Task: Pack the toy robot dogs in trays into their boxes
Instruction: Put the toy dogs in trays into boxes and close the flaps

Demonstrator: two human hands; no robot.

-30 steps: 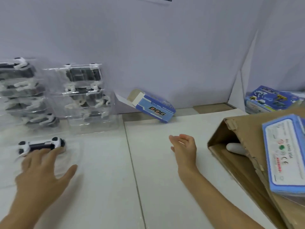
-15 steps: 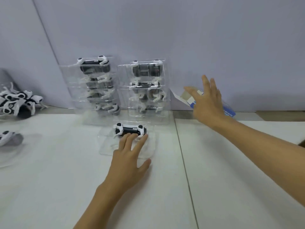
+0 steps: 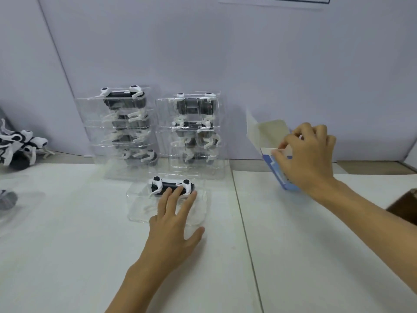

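Nearest, we are pressing our left hand [image 3: 173, 224], fingers straight, on the clear tray [image 3: 137, 199] holding the toy dog [image 3: 172, 185] on the bench [image 3: 67, 256], while our right hand [image 3: 306, 154], fingers curled, is gripping the blue box [image 3: 276, 175] farther back, best steadied mouth-open.

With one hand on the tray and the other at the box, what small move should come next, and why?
Probably the right hand draws the blue box toward the tray: its flap stands open, while the left hand rests straight-fingered on the trayed toy dog.
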